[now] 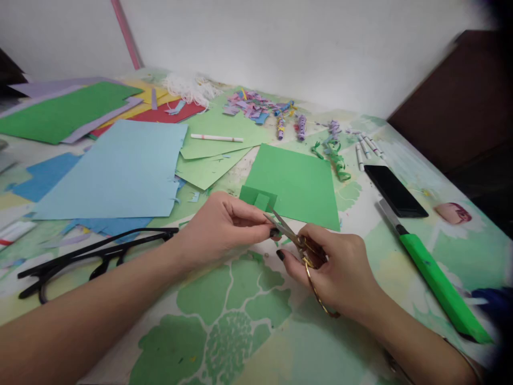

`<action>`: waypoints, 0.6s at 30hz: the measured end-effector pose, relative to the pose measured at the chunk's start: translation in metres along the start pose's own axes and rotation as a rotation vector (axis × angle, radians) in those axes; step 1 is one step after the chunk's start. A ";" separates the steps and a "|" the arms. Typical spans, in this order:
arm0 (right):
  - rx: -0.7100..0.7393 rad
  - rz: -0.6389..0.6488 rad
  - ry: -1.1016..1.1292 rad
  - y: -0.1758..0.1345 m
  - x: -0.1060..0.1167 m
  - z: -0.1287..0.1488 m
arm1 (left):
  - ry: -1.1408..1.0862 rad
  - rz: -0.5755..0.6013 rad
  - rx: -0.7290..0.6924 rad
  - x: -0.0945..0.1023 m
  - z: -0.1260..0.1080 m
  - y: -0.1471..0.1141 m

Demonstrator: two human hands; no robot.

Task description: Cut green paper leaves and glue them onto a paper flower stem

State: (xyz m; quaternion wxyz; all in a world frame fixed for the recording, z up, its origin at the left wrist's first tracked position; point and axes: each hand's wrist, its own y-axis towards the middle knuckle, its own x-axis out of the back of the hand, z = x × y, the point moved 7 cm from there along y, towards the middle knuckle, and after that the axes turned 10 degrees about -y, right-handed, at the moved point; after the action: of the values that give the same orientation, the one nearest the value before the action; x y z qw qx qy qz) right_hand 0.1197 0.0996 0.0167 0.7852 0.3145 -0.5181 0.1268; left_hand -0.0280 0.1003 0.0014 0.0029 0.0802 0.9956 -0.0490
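Note:
My left hand [222, 224] is closed in a pinch, holding a small green paper piece [279, 234] that is mostly hidden by the fingertips. My right hand [344, 267] grips gold-handled scissors [295, 238], their blades parted and pointing left at that piece. Behind the hands lies a green sheet of paper [298, 182]. A small darker green rectangle [247, 194] with a narrow strip [262, 201] over it rests at the sheet's lower left corner, just beyond my left fingers.
Black eyeglasses [100, 256] lie beside my left forearm. To the right are a green utility knife [436, 272] with its blade out and a phone [395, 190]. A light blue sheet [120, 171], paper scraps [254, 101], curled green strips [339, 163] and marker pens [366, 147] cover the back.

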 end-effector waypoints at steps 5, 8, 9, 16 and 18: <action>0.032 -0.051 -0.010 0.000 0.002 0.002 | 0.002 0.038 0.000 -0.002 0.003 0.001; 0.044 -0.071 -0.025 0.000 0.003 0.002 | -0.015 0.039 0.004 -0.002 0.004 0.000; 0.047 -0.080 -0.030 0.000 0.004 0.002 | -0.017 0.037 0.003 -0.002 0.004 0.000; 0.065 -0.129 -0.054 -0.001 0.007 0.004 | -0.039 0.044 0.001 -0.004 0.005 0.000; 0.065 -0.130 -0.062 -0.002 0.007 0.004 | -0.050 0.047 -0.003 -0.005 0.006 0.000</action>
State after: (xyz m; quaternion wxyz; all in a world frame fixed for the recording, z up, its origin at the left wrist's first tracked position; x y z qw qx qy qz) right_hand 0.1201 0.0948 0.0231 0.7646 0.3767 -0.5165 0.0825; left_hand -0.0230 0.0992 -0.0041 0.0292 0.1025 0.9931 -0.0495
